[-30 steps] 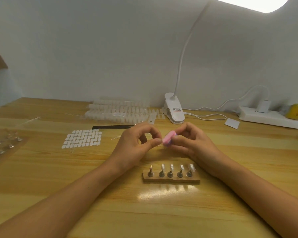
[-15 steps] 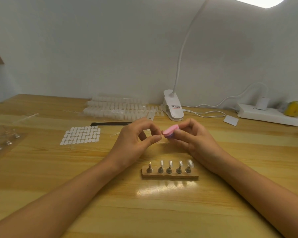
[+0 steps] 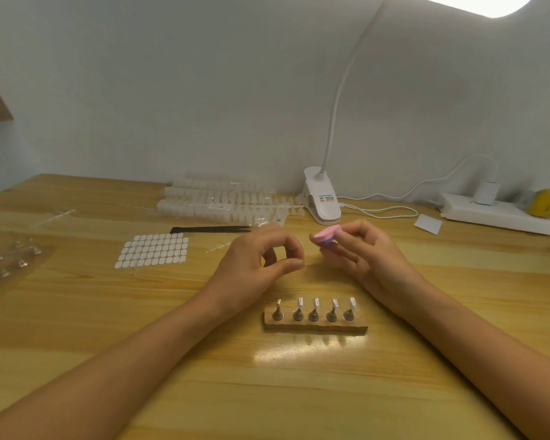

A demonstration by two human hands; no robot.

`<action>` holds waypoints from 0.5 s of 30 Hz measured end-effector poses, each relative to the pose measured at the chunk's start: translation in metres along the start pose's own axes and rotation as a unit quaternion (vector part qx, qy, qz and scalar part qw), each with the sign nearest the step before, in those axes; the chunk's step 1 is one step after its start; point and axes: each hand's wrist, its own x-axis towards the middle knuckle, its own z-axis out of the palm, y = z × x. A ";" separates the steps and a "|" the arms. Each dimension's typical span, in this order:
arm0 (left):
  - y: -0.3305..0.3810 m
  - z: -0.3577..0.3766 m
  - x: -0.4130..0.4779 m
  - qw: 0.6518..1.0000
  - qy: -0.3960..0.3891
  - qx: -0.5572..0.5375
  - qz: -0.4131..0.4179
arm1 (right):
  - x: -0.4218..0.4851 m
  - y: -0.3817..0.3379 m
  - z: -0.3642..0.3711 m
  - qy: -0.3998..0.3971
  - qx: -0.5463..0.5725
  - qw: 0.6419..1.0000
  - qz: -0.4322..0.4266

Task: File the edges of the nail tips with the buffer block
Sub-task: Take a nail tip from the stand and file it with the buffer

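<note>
Head view showed the right hand (image 3: 365, 258) holding the pink buffer block (image 3: 326, 235) between thumb and curled fingers, its broad pink face tilted upward and one end pointing toward the left hand (image 3: 251, 271). That grip probably kept a short working end free for stroking a small edge. The left hand's thumb and forefinger were closed in a tight pinch, the other fingers curled behind. What they held was too small and clear to see, though it was most likely a nail tip presented edge-out to the block. That reading fits the wooden holder (image 3: 315, 327) just in front of both wrists on the table (image 3: 204, 376). Four of its five pegs carried clear nail tips (image 3: 316, 302) upright within easy reach, while the leftmost peg (image 3: 278, 304) looked bare. Spare tip strips (image 3: 223, 201) and a sheet of adhesive tabs (image 3: 153, 250) lay farther back, out of the way. Compared with a second earlier, when the block's end sat against the left fingertips, the block had lifted up and back and a clear gap had opened. The left pinch had hardly changed.
</note>
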 end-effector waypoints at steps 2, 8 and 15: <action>-0.001 -0.001 0.000 1.000 0.016 -0.017 -0.012 | 0.000 -0.003 -0.009 0.032 -0.068 0.997 -0.028; -0.001 -0.004 0.000 0.990 0.031 -0.109 -0.081 | -0.003 -0.009 -0.026 -0.004 -0.427 0.901 -0.074; 0.007 -0.015 -0.004 0.965 0.014 -0.230 -0.124 | -0.011 -0.040 0.000 -0.010 -0.533 0.823 -0.195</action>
